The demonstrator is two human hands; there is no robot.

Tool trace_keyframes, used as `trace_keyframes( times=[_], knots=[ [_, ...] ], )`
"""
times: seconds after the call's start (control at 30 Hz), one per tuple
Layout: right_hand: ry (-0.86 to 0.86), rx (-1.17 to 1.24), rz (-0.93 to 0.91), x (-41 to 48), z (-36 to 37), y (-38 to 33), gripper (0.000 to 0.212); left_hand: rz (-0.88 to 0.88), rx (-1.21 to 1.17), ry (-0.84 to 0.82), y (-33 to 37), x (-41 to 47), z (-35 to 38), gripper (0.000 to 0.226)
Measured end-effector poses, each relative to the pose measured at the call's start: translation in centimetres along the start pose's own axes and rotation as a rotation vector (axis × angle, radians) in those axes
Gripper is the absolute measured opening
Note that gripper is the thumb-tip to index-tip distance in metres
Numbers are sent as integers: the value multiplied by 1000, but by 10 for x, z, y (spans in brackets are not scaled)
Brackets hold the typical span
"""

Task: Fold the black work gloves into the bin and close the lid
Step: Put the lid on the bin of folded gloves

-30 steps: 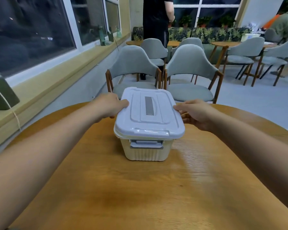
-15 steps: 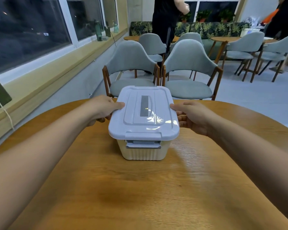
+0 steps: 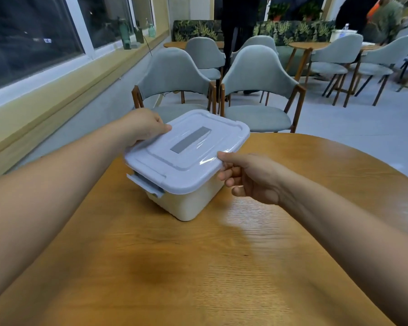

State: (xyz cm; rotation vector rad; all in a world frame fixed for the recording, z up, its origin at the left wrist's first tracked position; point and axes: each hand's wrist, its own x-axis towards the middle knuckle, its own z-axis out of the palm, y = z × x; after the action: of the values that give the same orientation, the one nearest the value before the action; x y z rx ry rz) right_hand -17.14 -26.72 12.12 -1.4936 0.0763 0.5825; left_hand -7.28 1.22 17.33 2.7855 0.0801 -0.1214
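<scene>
A cream ribbed bin [image 3: 189, 203] stands on the round wooden table [image 3: 292, 267], turned at an angle. Its pale lavender lid [image 3: 186, 151] with a grey strip lies on top; a grey latch [image 3: 146, 184] hangs at the near left corner. My left hand [image 3: 144, 128] grips the lid's far left edge, thumb on top. My right hand [image 3: 247, 177] holds the lid's near right edge, thumb on top and fingers curled beneath the rim. The black gloves are not visible.
Two grey upholstered chairs [image 3: 257, 90] stand just beyond the table's far edge. More chairs and tables fill the room behind, where people stand. A window ledge with green bottles [image 3: 125, 34] runs along the left.
The bin has turned so a corner now faces me. My right hand slid nearer along the lid's edge; my left hand stayed at the far left side. The view shifted.
</scene>
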Motion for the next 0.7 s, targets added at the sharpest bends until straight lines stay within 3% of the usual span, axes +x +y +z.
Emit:
trace_keyframes(
  times=[0.2,0.47,0.7],
  knots=[
    [-34,26,-2,-5,23,10,40,96,208,10,27,20,1,49],
    [-31,81,-35,0,74,19,60,177,309,93,62,39,19,40],
    [2,115,-41,6,99,18,68,226,216,103,84,44,27,31]
  ],
)
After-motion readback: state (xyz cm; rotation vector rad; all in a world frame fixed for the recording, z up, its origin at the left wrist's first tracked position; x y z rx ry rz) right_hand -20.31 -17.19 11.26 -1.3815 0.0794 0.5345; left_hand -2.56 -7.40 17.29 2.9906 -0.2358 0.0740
